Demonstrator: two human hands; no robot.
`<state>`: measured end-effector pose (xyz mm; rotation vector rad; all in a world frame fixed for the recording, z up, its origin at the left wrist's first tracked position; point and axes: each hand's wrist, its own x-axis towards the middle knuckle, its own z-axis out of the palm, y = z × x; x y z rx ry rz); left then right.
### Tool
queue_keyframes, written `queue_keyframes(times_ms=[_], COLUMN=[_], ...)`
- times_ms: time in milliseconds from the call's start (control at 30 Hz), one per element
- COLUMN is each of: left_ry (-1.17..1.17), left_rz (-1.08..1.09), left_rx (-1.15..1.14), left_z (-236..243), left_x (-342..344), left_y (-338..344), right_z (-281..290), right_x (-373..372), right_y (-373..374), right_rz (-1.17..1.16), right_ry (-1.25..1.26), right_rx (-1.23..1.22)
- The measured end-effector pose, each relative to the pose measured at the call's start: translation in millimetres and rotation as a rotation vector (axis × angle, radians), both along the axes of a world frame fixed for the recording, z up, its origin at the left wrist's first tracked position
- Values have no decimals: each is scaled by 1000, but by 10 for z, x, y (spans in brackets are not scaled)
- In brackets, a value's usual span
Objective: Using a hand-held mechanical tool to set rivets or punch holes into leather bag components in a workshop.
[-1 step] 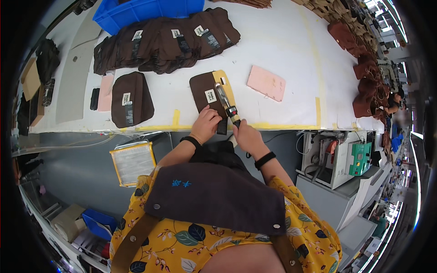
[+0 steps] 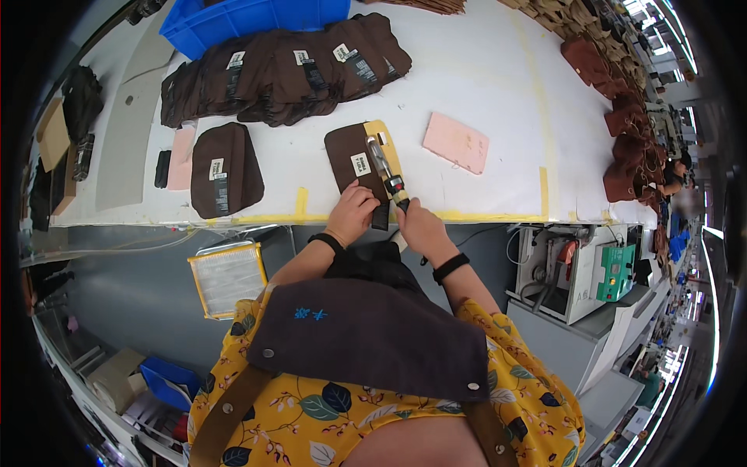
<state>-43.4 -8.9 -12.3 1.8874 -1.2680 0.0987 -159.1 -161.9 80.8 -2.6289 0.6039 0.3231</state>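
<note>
A brown fabric piece [image 2: 342, 148] with a pale label and a dark strip at its lower end lies near the table's front edge. Along its right side runs a yellow template-like strip [image 2: 393, 156]. With bent fingers, my left hand [image 2: 355, 210] is closed on the lower part of the piece, beside the dark strip. My right hand [image 2: 422, 232] is wrapped round the handle of a silver-tipped hand tool [image 2: 381, 162] with a black and red collar. Its rounded metal end lies over the yellow strip and the brown fabric. Exact contact cannot be made out.
Stacks of brown labelled pieces [image 2: 272, 74] lie behind, below a blue bin [image 2: 257, 17]. A smaller brown stack [image 2: 226, 171] sits left, beside a pink strip [image 2: 180, 159]. To the right lies a pink card [image 2: 457, 142]; brown bags [image 2: 622, 156] line the far right.
The tool's metal end has shifted slightly up and left over the piece, and my right hand has moved a little with it. My left hand stays in place.
</note>
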Motion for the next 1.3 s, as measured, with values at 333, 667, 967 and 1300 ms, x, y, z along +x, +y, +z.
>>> queue_keyframes(times_ms=[333,667,967,1300], left_ry=[-8,-17,-11,-8], left_rz=[23,2,1,4], left_rx=[24,17,19,9], left_z=[-25,29,-36,-51], left_x=[-19,-12,0,-3], left_y=[45,23,33,26], right_z=[73,-151,-139,-323], right_x=[16,458,-456,-297], right_y=[67,-120,152,175], right_rz=[-8,-27,-75,-58], right_ry=[63,-60,120,-82], right_rx=[13,44,105,43])
